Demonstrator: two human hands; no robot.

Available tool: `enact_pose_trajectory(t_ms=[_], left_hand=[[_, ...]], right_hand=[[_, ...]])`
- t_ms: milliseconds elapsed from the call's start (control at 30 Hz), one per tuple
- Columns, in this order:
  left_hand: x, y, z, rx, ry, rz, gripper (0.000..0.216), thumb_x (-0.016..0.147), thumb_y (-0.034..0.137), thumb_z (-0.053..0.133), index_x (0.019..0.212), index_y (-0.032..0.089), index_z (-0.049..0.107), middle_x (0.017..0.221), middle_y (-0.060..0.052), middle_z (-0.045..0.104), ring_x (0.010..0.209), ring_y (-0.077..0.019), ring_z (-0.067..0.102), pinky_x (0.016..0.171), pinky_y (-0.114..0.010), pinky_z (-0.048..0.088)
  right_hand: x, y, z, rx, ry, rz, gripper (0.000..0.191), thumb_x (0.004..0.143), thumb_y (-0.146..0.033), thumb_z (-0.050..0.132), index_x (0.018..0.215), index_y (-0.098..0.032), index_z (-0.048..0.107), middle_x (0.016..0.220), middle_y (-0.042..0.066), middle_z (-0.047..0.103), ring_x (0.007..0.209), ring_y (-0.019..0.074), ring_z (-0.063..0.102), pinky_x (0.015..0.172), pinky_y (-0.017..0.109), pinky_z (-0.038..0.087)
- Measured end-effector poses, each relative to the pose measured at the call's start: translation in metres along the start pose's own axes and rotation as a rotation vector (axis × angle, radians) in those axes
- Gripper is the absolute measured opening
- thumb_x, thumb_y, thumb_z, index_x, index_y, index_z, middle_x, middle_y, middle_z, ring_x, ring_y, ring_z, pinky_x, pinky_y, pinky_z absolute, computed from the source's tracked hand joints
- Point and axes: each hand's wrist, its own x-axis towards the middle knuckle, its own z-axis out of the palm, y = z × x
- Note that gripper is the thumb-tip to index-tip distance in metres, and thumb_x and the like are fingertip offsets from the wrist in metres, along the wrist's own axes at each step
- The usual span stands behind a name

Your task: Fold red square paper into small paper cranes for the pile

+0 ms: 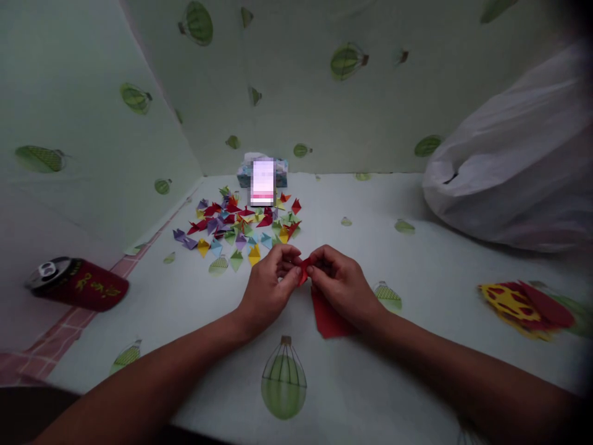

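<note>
Left hand [269,285] and right hand [341,285] both pinching small red paper piece [304,272], center frame; uneven thumb pressure could tear or miscrease it, and right wrist could crumple red sheet [328,318] just below.

Red paper piece [304,272] (small, folded)

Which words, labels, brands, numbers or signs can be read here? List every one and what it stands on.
None can be read with certainty.
Red can: gold characters, too blurred to quote.
Lit screen: pixelated, unreadable.
Patterned box: no legible lettering.
</note>
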Motion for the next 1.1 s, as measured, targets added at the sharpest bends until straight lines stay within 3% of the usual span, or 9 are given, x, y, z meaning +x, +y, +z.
enact_pose_trajectory(t_ms=[633, 1100], left_hand=[[-0.0003, 0.0015, -0.0019, 0.021, -0.011, 0.029, 0.021, 0.088, 0.014, 0.057, 0.108, 0.017, 0.059, 0.096, -0.007, 0.068, 0.092, -0.0163, 0.068, 0.084, -0.03, 0.056], [-0.0003, 0.0019, -0.003, 0.015, -0.012, 0.028, 0.02, 0.087, 0.015, 0.058, 0.106, 0.018, 0.061, 0.09, -0.004, 0.069, 0.083, -0.0145, 0.069, 0.078, -0.027, 0.056]], right_hand=[[0.0003, -0.0024, -0.0012, -0.001, -0.037, 0.022, 0.01, 0.085, -0.024, 0.06, 0.077, -0.019, 0.057, 0.069, -0.001, 0.063, 0.062, 0.0134, 0.056, 0.059, 0.026, 0.042], [-0.0002, -0.0023, -0.0006, 0.032, -0.066, 0.057, 0.009, 0.085, -0.024, 0.059, 0.077, -0.019, 0.057, 0.069, -0.001, 0.063, 0.06, 0.0133, 0.055, 0.059, 0.027, 0.043]])
